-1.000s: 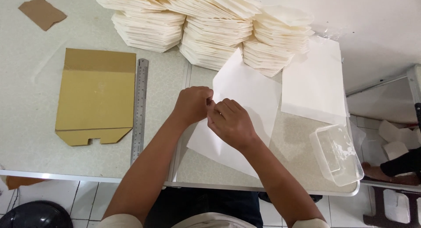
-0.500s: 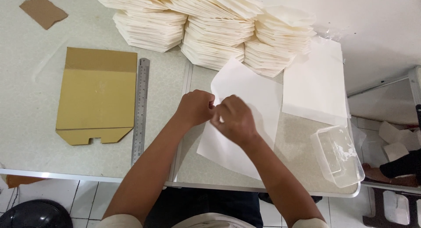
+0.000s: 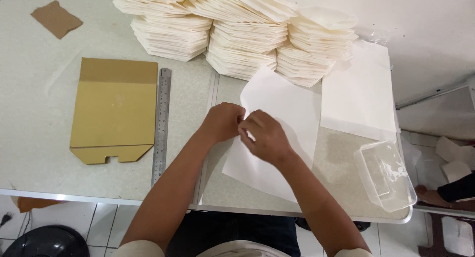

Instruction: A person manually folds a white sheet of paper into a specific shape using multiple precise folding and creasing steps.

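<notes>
Both the left hand (image 3: 222,122) and right hand (image 3: 264,138) pinch the left edge of the white paper sheet (image 3: 282,133), which lies tilted near the worktop's (image 3: 39,138) front edge, stretching rightward from them.

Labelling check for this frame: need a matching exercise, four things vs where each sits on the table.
Things:
1. metal ruler
2. clear plastic tub
3. brown cardboard scrap
4. white sheet

Places:
A. far left corner of the table
B. under both hands
C. right edge of the table, near side
D. just right of the tan cardboard template

Pairs: 1-D, 2-C, 3-A, 4-B
</notes>
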